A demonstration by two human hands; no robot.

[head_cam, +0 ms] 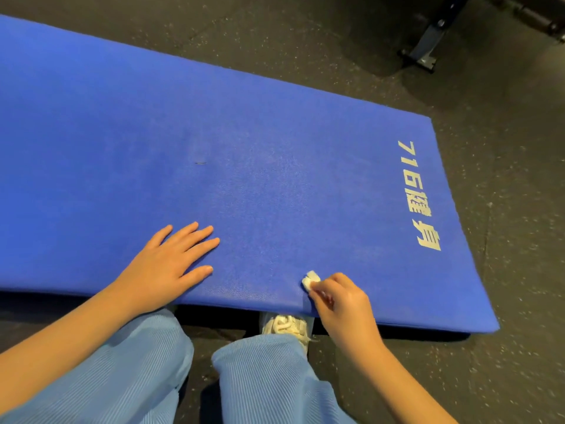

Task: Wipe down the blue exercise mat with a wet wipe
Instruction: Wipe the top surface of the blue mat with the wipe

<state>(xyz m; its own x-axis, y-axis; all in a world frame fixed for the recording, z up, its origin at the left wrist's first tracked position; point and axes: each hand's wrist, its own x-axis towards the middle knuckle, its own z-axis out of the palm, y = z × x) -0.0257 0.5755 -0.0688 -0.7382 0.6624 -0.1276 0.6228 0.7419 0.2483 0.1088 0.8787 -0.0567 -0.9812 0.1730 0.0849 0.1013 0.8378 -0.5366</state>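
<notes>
The blue exercise mat (153, 117) lies flat on the dark speckled floor (504, 209), running from the far left to a short end at your right, where white lettering (420, 197) beginning "716" is printed across it. Your left hand (165, 264) rests palm down on the mat close to its near edge, with its fingers (198, 240) straight, slightly spread and holding nothing. Your right hand (339, 304) sits over the near edge further to the right, well apart from the left. Its fingers (333, 283) are curled and pinch a small bunched white wet wipe (310, 280), which pokes out beyond the fingertips and touches the mat just inside the near edge. A short dark mark (201, 163) shows on the mat near its middle, away from both hands. Below the hands, your light blue ribbed trousers (122, 377) cover both legs, and a pale laced shoe (287, 325) sits against the near edge, its toe hidden beneath the mat. A dark metal equipment leg (428, 41) stands on the floor at the far right, clear of the mat.
</notes>
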